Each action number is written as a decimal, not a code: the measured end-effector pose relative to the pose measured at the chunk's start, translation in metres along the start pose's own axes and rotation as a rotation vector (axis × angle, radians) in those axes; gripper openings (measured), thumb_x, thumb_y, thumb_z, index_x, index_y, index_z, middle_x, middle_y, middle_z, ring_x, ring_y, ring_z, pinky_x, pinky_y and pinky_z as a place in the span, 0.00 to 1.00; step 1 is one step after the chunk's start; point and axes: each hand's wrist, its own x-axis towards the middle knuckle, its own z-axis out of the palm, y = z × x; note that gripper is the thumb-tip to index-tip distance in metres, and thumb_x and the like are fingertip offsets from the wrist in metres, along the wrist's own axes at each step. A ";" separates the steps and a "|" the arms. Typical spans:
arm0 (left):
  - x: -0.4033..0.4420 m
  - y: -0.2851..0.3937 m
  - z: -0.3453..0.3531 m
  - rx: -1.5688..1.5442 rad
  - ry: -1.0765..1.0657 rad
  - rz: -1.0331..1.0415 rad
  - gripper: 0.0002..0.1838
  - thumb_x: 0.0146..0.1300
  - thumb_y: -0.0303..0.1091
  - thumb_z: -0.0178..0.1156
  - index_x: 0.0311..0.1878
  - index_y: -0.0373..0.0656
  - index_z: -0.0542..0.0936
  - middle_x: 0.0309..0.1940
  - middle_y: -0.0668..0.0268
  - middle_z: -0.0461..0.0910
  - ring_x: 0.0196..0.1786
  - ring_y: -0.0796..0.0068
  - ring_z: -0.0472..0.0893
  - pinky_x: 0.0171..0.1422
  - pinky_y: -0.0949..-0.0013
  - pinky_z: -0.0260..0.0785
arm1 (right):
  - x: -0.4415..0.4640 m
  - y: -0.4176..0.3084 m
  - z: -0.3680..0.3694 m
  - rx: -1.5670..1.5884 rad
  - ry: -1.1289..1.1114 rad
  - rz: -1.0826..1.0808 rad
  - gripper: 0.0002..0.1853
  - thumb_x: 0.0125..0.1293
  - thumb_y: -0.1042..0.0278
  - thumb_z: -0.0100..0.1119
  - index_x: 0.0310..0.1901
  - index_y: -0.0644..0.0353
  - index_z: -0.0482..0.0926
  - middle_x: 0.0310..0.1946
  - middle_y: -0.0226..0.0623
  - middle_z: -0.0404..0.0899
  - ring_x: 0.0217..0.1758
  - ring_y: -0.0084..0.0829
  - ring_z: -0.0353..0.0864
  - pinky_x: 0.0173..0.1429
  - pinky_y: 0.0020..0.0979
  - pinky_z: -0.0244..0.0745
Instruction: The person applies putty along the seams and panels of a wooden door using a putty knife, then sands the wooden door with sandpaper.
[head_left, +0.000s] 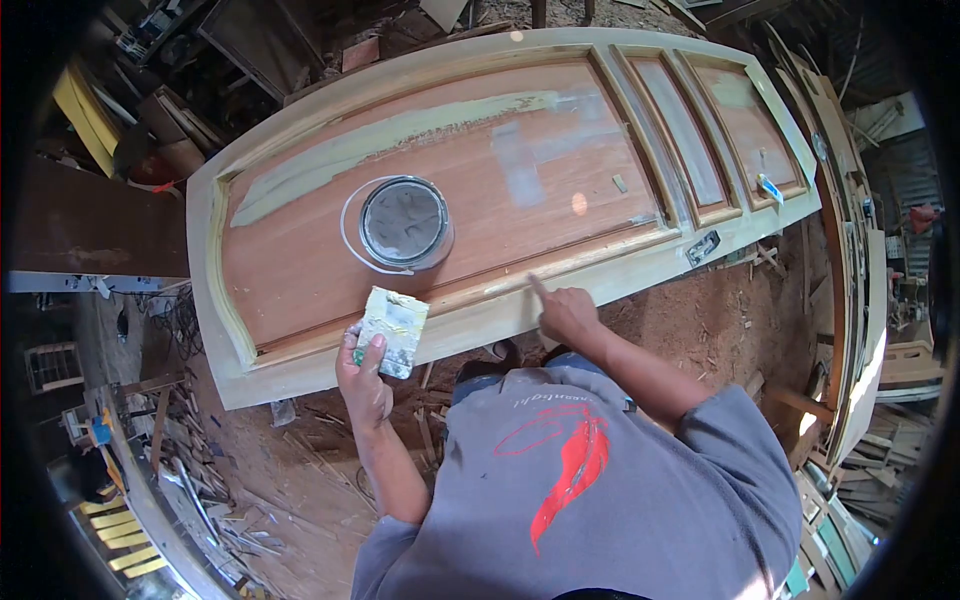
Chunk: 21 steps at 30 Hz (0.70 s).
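Observation:
My left hand (365, 385) holds a small flat board (393, 330) smeared with pale yellow and grey paste, near the front edge of a panelled wooden door (440, 347). My right hand (567, 315) has its index finger stretched out, the tip at the door's front moulding; the other fingers are curled, and no object shows in them. An open can (404, 222) of grey paste stands on the large panel, its wire handle lowered to the left. Pale yellow filler (330, 165) streaks the panel behind the can, with greyish patches (518, 170) to the right.
A small dark metal piece (703, 248) lies on the door's front rail. A blue and white tool (769, 188) rests at the right end. Wood scraps (290, 500) litter the dirt floor. Long boards (850, 300) lean along the right side.

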 end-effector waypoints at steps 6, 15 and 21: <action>0.003 -0.006 -0.017 0.000 0.017 -0.003 0.21 0.73 0.27 0.69 0.65 0.34 0.78 0.55 0.61 0.86 0.55 0.74 0.86 0.64 0.68 0.78 | -0.028 0.026 -0.012 0.012 -0.015 0.133 0.47 0.62 0.65 0.62 0.86 0.53 0.60 0.27 0.46 0.89 0.31 0.47 0.90 0.39 0.50 0.83; 0.007 -0.005 0.001 0.004 -0.039 -0.024 0.20 0.73 0.27 0.69 0.65 0.34 0.78 0.55 0.60 0.87 0.54 0.72 0.87 0.63 0.66 0.81 | -0.013 0.022 0.000 -0.171 -0.002 -0.013 0.40 0.70 0.71 0.56 0.83 0.73 0.60 0.26 0.41 0.89 0.29 0.42 0.91 0.35 0.45 0.81; 0.004 -0.003 0.004 -0.005 -0.054 -0.013 0.20 0.73 0.26 0.68 0.65 0.34 0.78 0.55 0.60 0.87 0.54 0.72 0.87 0.63 0.65 0.81 | 0.010 0.030 0.004 -0.336 -0.030 -0.011 0.39 0.71 0.68 0.57 0.81 0.79 0.61 0.28 0.38 0.90 0.30 0.35 0.91 0.33 0.41 0.80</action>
